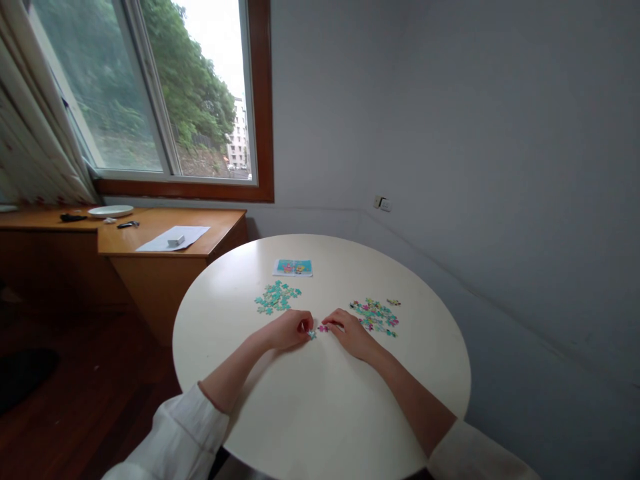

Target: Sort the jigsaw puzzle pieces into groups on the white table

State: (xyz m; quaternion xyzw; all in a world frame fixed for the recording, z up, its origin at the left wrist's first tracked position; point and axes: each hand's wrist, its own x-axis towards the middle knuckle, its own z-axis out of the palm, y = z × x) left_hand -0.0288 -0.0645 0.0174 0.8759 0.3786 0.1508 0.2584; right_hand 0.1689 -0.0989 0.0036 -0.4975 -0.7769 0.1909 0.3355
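Near the middle of the round white table point(320, 413), my left hand point(294, 328) is closed in a pinch on a pale teal jigsaw puzzle piece point(313, 335). Just right of it, my right hand point(349, 333) pinches a pink puzzle piece point(323, 329) at the tabletop. A small gap shows between the two pieces. Beyond my left hand lies a loose heap of teal puzzle pieces point(278, 297). A second heap of mixed pink, yellow and teal pieces point(375, 315) spreads to the right of my right hand.
A small picture card point(293, 268) lies toward the table's far side. One group of pieces point(394, 303) sits apart at the right. Left of the table stands a wooden desk point(227, 230) with a paper sheet point(193, 235) and a white plate point(111, 211). Walls border the table's back and right.
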